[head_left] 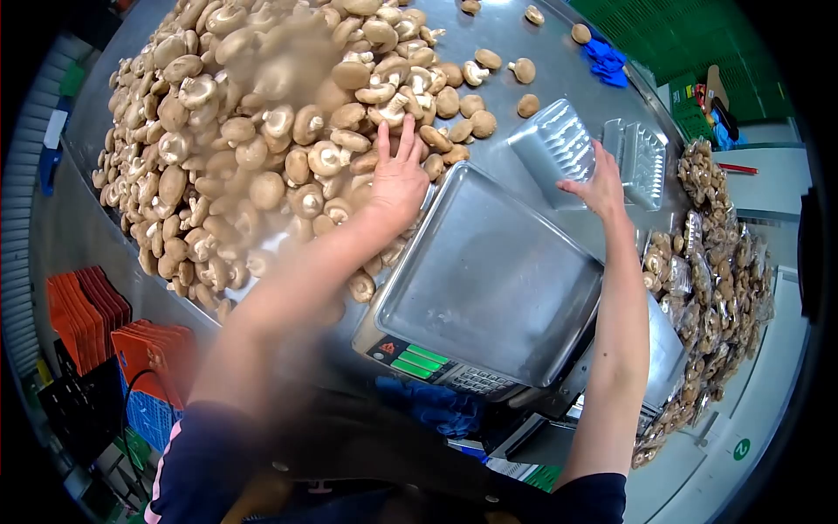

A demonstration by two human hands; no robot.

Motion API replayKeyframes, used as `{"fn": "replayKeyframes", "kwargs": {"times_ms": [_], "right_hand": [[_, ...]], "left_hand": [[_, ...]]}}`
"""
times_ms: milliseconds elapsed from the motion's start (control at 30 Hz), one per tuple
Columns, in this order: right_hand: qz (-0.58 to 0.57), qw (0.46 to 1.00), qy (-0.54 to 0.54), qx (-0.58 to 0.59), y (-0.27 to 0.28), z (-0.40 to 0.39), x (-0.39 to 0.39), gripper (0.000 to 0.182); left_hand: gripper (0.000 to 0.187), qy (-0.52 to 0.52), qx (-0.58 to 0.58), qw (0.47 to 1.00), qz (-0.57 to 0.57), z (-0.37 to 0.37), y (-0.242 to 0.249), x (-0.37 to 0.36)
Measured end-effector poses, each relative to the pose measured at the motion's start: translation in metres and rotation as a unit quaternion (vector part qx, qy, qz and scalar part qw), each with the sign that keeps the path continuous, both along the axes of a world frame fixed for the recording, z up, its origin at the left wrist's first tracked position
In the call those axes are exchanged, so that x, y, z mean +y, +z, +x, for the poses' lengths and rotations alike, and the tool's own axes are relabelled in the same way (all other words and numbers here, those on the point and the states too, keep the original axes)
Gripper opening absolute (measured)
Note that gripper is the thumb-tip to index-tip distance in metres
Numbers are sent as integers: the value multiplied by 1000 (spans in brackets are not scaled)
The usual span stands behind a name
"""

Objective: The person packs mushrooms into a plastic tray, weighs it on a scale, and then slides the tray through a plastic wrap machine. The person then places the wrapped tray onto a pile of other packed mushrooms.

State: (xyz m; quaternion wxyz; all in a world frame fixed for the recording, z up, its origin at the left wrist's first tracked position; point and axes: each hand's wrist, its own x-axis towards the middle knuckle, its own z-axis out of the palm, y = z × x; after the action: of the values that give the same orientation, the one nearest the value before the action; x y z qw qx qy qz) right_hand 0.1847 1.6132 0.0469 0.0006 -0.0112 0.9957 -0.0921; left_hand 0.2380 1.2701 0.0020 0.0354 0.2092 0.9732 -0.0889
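Observation:
My left hand (400, 182) reaches into the edge of a big heap of brown mushrooms (266, 188), fingers stretched forward and touching a pale-stemmed mushroom (392, 111). Its grip is not closed around any of them. On the other side, my right hand (602, 185) has thumb and fingers around the edge of a clear plastic tray (552, 144) with a ribbed bottom, which is tilted. Between my arms is a weighing scale (493, 271) with a bare metal pan and green displays.
More clear trays (644, 166) stand right of my hand. Packed mushrooms (720, 297) are piled at far right. Loose mushrooms and a blue cloth (605, 63) lie at the back of the metal table (489, 19). Orange crates (87, 314) are stacked at lower left.

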Motion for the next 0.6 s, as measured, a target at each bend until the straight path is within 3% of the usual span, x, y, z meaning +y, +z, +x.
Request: {"fn": "replayKeyframes", "kwargs": {"times_ms": [133, 267, 300, 333, 400, 433, 533, 567, 600], "right_hand": [[-14, 1000, 0, 3, 5, 3, -4, 107], [-12, 1000, -19, 8, 7, 5, -6, 106], [-8, 1000, -18, 17, 5, 5, -5, 106], [-5, 1000, -16, 26, 4, 5, -5, 106], [-12, 1000, -21, 20, 11, 6, -9, 104], [-15, 999, -23, 17, 13, 8, -12, 104], [12, 997, -8, 77, 11, 13, -13, 100], [24, 996, -5, 90, 11, 17, -15, 99], [31, 994, -5, 107, 11, 20, -17, 96]], "left_hand": [[20, 8, 31, 999, 11, 1, -2, 1], [5, 52, 114, 959, 254, 24, 28, -26], [15, 41, 174, 921, 345, 38, 36, -46], [21, 42, 211, 908, 360, 51, 45, -69], [16, 109, 218, 901, 359, 95, 71, -124], [13, 101, 198, 929, 297, 121, 94, -154], [8, 292, 247, 896, 226, 217, 79, -280], [10, 368, 257, 856, 255, 249, 82, -302], [11, 470, 186, 849, 153, 285, 83, -332]]}}
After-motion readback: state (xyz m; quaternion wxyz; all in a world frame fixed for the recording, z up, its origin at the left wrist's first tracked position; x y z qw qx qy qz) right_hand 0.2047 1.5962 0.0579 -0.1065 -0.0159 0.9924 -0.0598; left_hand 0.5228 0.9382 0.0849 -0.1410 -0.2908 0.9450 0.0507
